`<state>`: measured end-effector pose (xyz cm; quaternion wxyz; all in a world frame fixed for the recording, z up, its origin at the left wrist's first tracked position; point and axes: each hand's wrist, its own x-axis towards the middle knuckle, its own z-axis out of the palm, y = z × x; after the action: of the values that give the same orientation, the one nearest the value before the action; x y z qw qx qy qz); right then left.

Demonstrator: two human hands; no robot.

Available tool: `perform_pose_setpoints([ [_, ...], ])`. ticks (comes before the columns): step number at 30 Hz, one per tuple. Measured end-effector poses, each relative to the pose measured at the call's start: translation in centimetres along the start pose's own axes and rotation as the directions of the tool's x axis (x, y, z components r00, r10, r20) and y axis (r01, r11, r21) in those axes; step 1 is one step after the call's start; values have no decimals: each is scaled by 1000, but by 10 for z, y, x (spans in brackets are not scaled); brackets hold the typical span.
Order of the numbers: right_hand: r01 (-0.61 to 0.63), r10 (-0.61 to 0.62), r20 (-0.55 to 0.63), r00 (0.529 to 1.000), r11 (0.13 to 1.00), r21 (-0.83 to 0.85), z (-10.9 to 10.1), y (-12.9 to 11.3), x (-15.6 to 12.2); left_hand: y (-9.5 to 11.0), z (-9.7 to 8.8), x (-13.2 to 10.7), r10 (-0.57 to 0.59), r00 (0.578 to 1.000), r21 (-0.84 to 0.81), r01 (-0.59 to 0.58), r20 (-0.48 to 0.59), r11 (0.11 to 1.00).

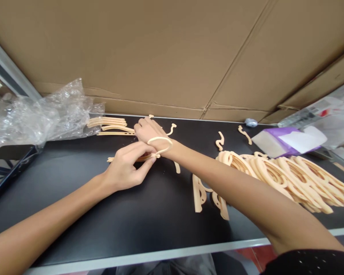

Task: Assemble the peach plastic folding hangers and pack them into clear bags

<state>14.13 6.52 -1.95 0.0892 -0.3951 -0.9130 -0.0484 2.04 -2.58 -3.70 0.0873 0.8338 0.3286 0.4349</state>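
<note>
The table top (117,214) is matt black with a pale grey metal edge. Every plastic piece on it is the same plain cream-peach: the thin loop (164,139), the bundle of curved strips (109,123) and the heap of hanger parts (289,173). The cardboard (160,49) behind is plain brown, the plastic bag (46,114) clear and glossy, the packet (278,141) purple and white. The sleeve (309,263) is black with tiny white dots.

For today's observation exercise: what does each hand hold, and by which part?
Left hand pinches a beige strip near its looped end; right hand touches the strip pile, grip unclear.
</note>
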Motion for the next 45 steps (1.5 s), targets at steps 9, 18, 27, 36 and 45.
perform_pose_setpoints([
  [9, -258, 336, -178, 925, 899, 354, -52, 47, -86, -3, -2, 1, -69, 996, 136, 76, -55, 988],
  [18, -250, 535, -269, 801, 707, 662, -77, 39, -142, -7, -1, 3, -37, 998, 129, 30, 48, 991],
  [27, -162, 620, -179, 764, 454, 876, -77, 26, -149, -8, 3, -7, 75, 992, 102, -85, 101, 991],
  [36, -273, 387, 118, 914, 375, 886, -63, 10, -142, 7, 4, -5, 80, 997, 108, -82, 15, 991],
  [45, -297, 471, 103, 876, 360, 884, -60, 14, -144, 14, 7, -1, -198, 979, -89, 202, 58, 975],
])
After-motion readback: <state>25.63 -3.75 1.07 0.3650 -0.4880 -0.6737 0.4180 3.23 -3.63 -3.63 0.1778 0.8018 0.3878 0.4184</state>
